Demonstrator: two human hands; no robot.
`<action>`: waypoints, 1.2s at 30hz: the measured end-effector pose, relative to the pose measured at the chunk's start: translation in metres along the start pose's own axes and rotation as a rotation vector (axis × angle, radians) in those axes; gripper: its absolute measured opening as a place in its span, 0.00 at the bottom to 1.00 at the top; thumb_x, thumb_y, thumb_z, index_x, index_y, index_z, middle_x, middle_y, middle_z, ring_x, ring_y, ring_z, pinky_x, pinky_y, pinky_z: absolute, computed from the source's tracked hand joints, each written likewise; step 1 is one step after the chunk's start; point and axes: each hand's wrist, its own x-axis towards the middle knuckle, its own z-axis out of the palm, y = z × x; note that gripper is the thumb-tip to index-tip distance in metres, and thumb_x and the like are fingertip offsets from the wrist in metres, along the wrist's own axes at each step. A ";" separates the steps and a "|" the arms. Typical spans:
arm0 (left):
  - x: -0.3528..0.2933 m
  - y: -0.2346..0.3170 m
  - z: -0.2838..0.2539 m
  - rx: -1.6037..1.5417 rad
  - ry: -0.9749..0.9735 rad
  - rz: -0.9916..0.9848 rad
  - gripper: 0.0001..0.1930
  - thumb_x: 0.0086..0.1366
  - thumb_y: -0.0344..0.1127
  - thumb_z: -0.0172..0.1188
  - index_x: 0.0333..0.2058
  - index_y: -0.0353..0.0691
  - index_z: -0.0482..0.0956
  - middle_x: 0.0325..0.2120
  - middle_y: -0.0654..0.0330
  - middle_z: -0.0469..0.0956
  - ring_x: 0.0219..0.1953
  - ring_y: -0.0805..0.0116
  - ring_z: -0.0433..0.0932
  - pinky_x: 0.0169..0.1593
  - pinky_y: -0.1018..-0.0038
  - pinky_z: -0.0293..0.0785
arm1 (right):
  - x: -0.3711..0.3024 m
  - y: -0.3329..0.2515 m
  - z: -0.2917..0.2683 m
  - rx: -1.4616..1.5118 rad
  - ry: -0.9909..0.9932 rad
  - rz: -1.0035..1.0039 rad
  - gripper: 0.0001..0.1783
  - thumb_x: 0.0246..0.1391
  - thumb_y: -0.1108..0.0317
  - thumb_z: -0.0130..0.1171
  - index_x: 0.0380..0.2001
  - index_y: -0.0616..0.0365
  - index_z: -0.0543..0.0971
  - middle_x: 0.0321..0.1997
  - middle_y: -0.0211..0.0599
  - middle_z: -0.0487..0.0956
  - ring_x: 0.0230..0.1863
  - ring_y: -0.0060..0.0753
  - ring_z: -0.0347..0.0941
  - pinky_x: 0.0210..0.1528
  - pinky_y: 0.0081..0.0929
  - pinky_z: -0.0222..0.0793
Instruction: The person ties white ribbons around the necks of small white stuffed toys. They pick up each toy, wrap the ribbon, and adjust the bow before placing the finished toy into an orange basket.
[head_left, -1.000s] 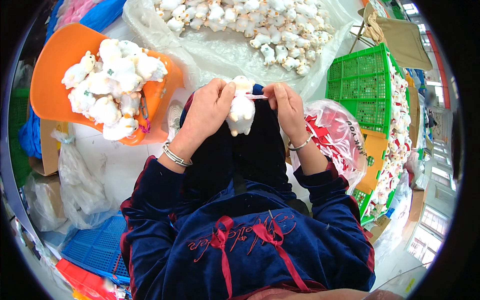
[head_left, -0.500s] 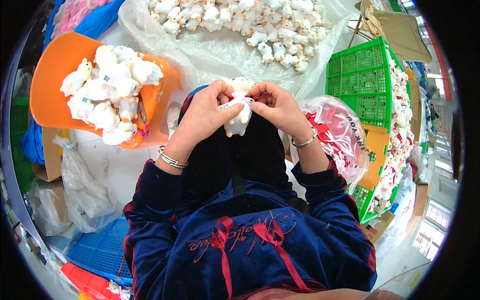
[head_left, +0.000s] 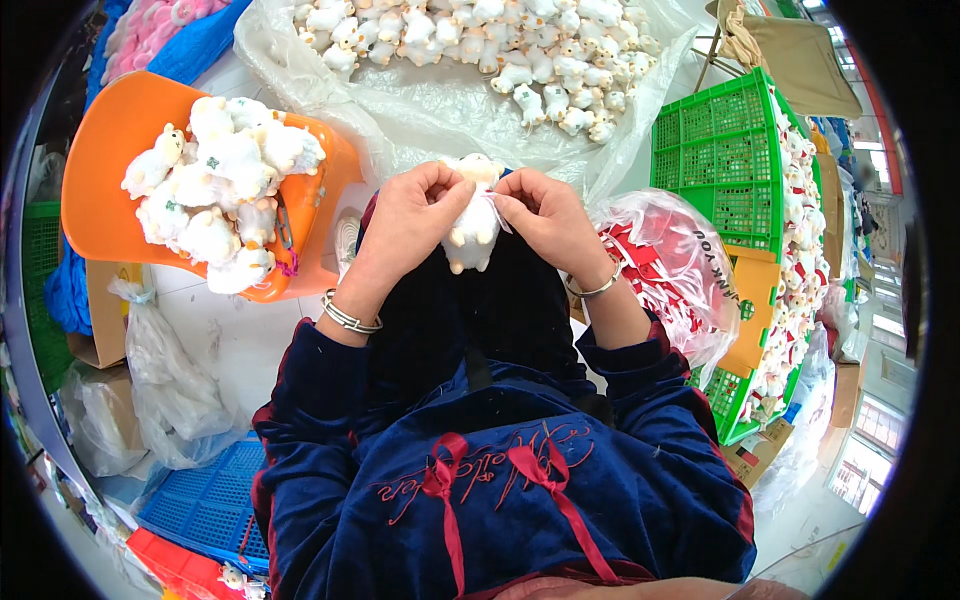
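Observation:
A small white plush animal toy (head_left: 470, 240) rests upright between my thighs, its feet toward me. A thin pale ribbon (head_left: 490, 199) crosses its neck. My left hand (head_left: 418, 218) is closed in a pinch at the left side of the neck, thumb and forefinger on the ribbon; what lies between their tips is mostly hidden. On the other side my right hand (head_left: 552, 222) pinches the ribbon between thumb and forefinger. A short end hangs below the right thumb.
Left stands an orange plastic chair (head_left: 105, 165) heaped with white plush toys (head_left: 232, 165). Ahead, many more (head_left: 560, 75) lie on clear plastic sheeting (head_left: 400, 130). At right are a plastic bag of red-and-white pieces (head_left: 668, 265) and a green crate (head_left: 715, 165) beside ribboned toys (head_left: 797, 250).
The ribbon looped across the toy's chest has drawn in toward its neck. My left fingers have moved up and inward to the neck; my right hand has shifted slightly left.

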 end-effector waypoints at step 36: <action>-0.005 0.013 0.004 0.257 0.111 0.119 0.09 0.61 0.31 0.65 0.37 0.32 0.80 0.29 0.53 0.84 0.33 0.66 0.84 0.41 0.71 0.79 | -0.021 0.006 0.004 0.007 0.000 0.044 0.15 0.63 0.66 0.59 0.23 0.62 0.74 0.19 0.19 0.68 0.24 0.12 0.59 0.24 0.22 0.55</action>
